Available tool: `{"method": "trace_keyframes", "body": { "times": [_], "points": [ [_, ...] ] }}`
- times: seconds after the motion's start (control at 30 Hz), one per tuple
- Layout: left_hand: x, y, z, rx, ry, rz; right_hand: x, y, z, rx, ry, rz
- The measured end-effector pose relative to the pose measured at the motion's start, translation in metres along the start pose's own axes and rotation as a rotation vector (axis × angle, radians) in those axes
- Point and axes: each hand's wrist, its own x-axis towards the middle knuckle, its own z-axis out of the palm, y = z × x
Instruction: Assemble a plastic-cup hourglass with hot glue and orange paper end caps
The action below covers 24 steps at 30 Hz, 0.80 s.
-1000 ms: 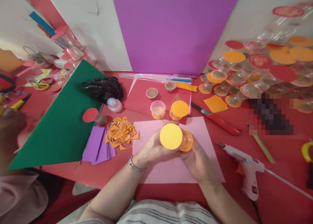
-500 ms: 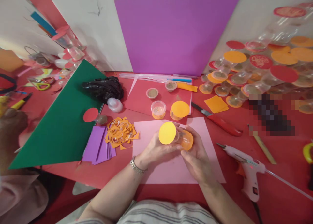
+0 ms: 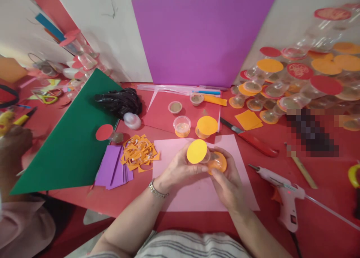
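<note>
Green sheet (image 3: pixel 70 145) lies at the left edge of the counter (image 3: pixel 323 220), with orange scraps (image 3: pixel 139 153) near it. At the centre front, over the pink sheet (image 3: pixel 197 198), the left hand (image 3: pixel 180 170) pinches the clear cup (image 3: pixel 216 162) in its fingers at the yellow disc (image 3: pixel 197 151) end. The cup is on its side. The right hand (image 3: pixel 229 185) has its fingers curled round the cup's orange base. Glue gun (image 3: pixel 284 192) lies toward the right edge.

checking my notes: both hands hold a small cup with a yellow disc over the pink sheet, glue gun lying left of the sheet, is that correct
No: the head view shows the glue gun lying right of the pink sheet, not left. The rest stands.
</note>
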Motion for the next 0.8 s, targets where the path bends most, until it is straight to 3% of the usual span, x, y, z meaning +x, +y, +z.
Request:
{"method": "trace_keyframes", "body": {
  "times": [0.13, 0.2, 0.37, 0.47, 0.63, 0.8],
  "points": [
    [0.002, -0.007, -0.003, -0.108, -0.064, 0.044, 0.000, 0.003, -0.002, 0.079, 0.196, -0.110],
    [0.004, -0.012, -0.004, -0.120, -0.103, 0.071, 0.000, 0.004, -0.002, 0.123, 0.229, -0.150],
    [0.005, -0.015, -0.005, -0.050, -0.077, 0.106, 0.003, 0.003, -0.002, 0.083, 0.147, -0.138],
    [0.003, -0.009, -0.006, 0.048, -0.065, 0.141, 0.003, 0.003, -0.003, -0.010, 0.142, -0.181],
    [0.000, 0.003, -0.011, 0.268, -0.018, 0.264, -0.001, 0.007, -0.006, -0.164, 0.022, -0.194],
    [0.000, 0.005, -0.011, 0.343, -0.050, 0.247, -0.002, 0.008, -0.006, -0.239, 0.050, -0.204]
  ]
}}
